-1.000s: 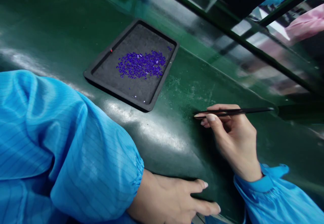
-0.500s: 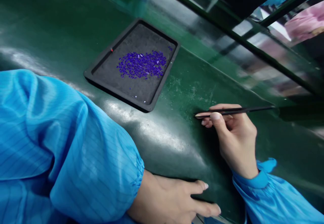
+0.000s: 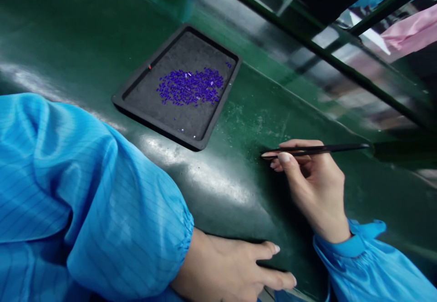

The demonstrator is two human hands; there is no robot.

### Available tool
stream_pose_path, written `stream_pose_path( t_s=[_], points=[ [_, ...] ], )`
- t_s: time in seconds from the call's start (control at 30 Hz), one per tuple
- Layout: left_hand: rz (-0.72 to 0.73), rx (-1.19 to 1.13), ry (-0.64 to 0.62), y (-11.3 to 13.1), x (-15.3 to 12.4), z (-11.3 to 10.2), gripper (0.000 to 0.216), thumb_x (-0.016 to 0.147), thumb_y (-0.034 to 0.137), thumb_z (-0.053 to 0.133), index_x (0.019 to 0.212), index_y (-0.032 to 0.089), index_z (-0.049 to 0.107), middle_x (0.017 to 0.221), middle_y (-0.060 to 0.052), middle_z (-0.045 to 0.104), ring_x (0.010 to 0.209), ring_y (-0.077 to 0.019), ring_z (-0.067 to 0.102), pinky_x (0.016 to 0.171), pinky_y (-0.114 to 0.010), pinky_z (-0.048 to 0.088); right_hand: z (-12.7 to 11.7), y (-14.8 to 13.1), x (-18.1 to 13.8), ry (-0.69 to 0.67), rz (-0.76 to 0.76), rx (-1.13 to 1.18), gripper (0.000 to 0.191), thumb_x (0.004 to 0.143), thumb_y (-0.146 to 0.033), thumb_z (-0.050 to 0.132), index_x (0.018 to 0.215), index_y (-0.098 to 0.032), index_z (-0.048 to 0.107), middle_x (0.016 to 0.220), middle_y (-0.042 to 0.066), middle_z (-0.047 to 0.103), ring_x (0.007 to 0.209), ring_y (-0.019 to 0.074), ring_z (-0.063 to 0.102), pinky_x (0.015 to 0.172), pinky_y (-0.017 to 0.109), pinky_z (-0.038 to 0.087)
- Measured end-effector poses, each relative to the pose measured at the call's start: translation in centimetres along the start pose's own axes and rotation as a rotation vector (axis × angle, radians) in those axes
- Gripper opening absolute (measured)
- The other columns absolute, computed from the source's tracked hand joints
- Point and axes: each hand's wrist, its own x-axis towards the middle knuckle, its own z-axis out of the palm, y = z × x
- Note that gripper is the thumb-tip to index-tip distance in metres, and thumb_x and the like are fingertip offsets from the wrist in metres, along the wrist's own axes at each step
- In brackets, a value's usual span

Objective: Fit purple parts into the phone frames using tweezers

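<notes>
1. Head view: right hand (image 3: pixel 316 188) pinching black tweezers (image 3: pixel 317 149) near mid-length, tips toward 9 o'clock, above green bench (image 3: pixel 68 33)
2. Likely light, springy, slippery steel; best gripped mid-shank
3. Left hand (image 3: pixel 232 270) resting flat at 6 o'clock, grasping nothing
4. Black tray (image 3: pixel 136 106) of tiny purple parts (image 3: pixel 189 87) at 10 o'clock, well apart

Violet beads (image 3: pixel 190 86) lie in a black tray (image 3: pixel 136 103) on a dark green table (image 3: pixel 68 42); sleeves (image 3: pixel 85 202) are blue, faintly gridded.

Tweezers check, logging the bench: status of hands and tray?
Right hand holds tweezers, off the tray. Left hand flat on table. Beads lie unobstructed in the tray.
</notes>
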Motion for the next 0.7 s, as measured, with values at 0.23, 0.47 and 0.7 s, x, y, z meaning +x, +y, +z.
stream_pose_path(
  t_s=[0.23,0.47,0.7],
  points=[
    [0.005,-0.03,-0.04,-0.01,-0.02,-0.16,0.016,0.061,0.039,0.071,0.054,0.032,0.057,0.097,0.016,0.073,0.143,-0.0179,0.043,0.115,-0.045,0.039,-0.14,0.08,-0.24,-0.017,-0.027,-0.071,0.023,0.097,-0.041,0.062,0.112,-0.023,0.059,0.091,0.004,0.073,0.074,0.0182,0.07,0.07,0.034,0.058],
    [0.053,-0.042,-0.114,-0.42,0.13,-0.63,0.02,0.063,0.042,0.071,0.056,0.031,0.057,0.106,0.017,0.071,0.146,-0.0183,0.038,0.117,-0.047,0.036,0.24,-0.08,0.03,0.024,0.004,0.043,0.02,0.096,-0.039,0.063,0.109,-0.023,0.058,0.087,0.003,0.072,0.068,0.017,0.067,0.065,0.033,0.058],
    [0.016,0.076,-0.068,0.08,0.0,-0.47,0.035,0.07,0.048,0.065,0.05,0.026,0.047,0.096,0.008,0.07,0.144,-0.0174,0.041,0.116,-0.044,0.039,0.42,-0.06,0.11,0.021,0.005,0.068,0.02,0.096,-0.038,0.062,0.11,-0.024,0.058,0.088,0.003,0.072,0.068,0.0166,0.065,0.065,0.033,0.057]
  ],
)
